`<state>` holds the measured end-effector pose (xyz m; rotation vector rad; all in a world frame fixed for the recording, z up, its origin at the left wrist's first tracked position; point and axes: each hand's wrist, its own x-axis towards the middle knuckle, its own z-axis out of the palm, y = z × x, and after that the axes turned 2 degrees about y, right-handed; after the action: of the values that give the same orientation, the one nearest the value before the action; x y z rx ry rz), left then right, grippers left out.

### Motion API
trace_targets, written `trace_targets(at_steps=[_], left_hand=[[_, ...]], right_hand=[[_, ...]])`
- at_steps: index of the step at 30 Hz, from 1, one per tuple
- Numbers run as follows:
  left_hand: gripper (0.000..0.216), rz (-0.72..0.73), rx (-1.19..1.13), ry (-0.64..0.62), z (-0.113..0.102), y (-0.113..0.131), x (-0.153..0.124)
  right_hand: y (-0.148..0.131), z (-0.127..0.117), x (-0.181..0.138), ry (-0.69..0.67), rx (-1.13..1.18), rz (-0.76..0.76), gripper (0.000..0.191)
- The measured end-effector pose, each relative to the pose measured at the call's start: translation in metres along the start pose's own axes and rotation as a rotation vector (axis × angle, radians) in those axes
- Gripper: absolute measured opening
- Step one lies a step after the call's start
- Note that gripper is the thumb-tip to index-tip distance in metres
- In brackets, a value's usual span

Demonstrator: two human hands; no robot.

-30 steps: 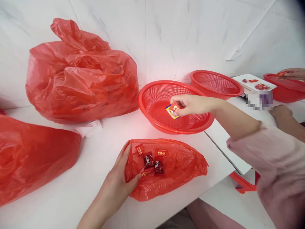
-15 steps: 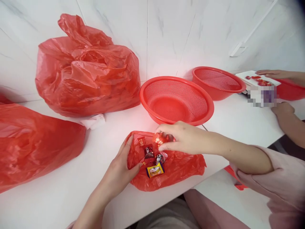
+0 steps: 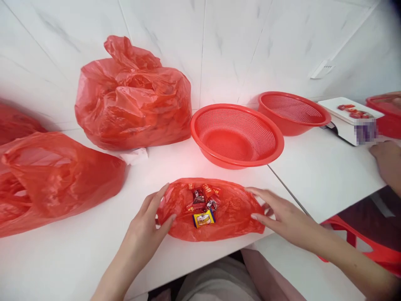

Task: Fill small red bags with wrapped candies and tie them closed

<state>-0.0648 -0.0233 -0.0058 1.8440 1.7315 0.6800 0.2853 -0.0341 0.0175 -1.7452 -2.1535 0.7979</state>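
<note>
"Where's the bag (image 3: 236, 223)?"
"On the near side of the counter (image 3: 175, 165), nearer than the basket (image 3: 241, 162). Its long axis runs left to right, mouth facing up."
"And the yellow sweet (image 3: 204, 218)?"
"Inside, nearest of the sweets (image 3: 198, 196), lying lengthwise left to right, right end angled slightly far."
"The fingers?"
"The left hand (image 3: 142, 228) grasps the bag's left edge. The right hand (image 3: 283, 217) touches its right end; whether those fingers grip, I can't tell."

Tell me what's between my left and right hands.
In the head view, an open red bag holding small wrapped packets lies between your left hand and right hand.
</note>
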Motion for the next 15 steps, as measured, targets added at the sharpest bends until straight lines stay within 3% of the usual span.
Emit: trace_targets(at_steps=[2, 4, 10, 12, 15], left_hand=[[0.054, -0.067, -0.009, 0.037, -0.006, -0.002, -0.005], [0.045, -0.104, -0.012, 0.064, -0.017, -0.002, -0.008], [0.024, -0.007, -0.078, 0.185, -0.059, 0.028, -0.021], [0.02, 0.07, -0.111, 0.23, -0.068, 0.04, -0.028], [0.016, 0.141, -0.195, 0.248, -0.076, 0.052, -0.034]], right_hand=[[0.002, 0.0, -0.008, -0.149, 0.181, 0.102, 0.048], [-0.001, -0.008, -0.01, -0.192, 0.331, 0.092, 0.043], [-0.026, -0.046, 0.004, 0.159, 0.507, -0.03, 0.028], [-0.033, -0.05, 0.007, 0.251, 0.463, -0.101, 0.022], [-0.042, -0.047, 0.005, 0.313, 0.219, -0.337, 0.024]])
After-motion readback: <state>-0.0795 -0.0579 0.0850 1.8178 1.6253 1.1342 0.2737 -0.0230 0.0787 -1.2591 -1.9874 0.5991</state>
